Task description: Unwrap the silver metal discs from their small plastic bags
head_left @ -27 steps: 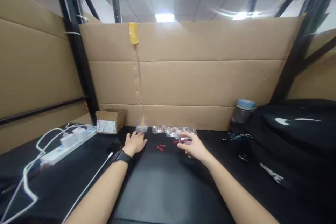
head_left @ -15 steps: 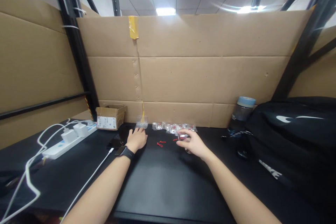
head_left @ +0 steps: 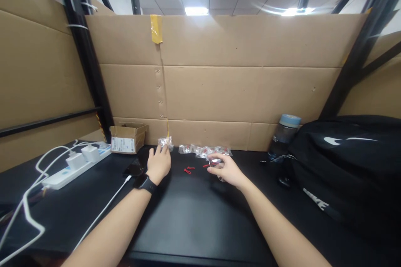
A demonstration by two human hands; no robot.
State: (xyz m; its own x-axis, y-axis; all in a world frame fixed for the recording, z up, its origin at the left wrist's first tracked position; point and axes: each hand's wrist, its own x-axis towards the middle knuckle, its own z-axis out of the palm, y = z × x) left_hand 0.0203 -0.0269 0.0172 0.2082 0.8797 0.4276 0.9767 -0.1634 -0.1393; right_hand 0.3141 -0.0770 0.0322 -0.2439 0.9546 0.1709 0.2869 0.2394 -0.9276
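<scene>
My left hand [head_left: 158,164], with a black watch on its wrist, is raised a little over the black table [head_left: 194,221] and pinches a small clear plastic bag [head_left: 165,141] at its fingertips. My right hand [head_left: 226,169] is closed around another small clear bag [head_left: 215,162] with something red inside. A row of several similar clear bags [head_left: 203,150] lies along the foot of the cardboard wall, just beyond both hands. Two small red pieces [head_left: 188,170] lie on the table between my hands.
A small open cardboard box [head_left: 127,138] stands at the back left beside a white power strip [head_left: 73,164] with chargers and white cables. A black phone [head_left: 134,168] lies left of my left hand. A grey bottle [head_left: 283,136] and a black bag [head_left: 347,167] fill the right side.
My left hand has reached forward and lifted a small clear bag from the back of the table. My right hand stays closed on its bag and has hardly moved.
</scene>
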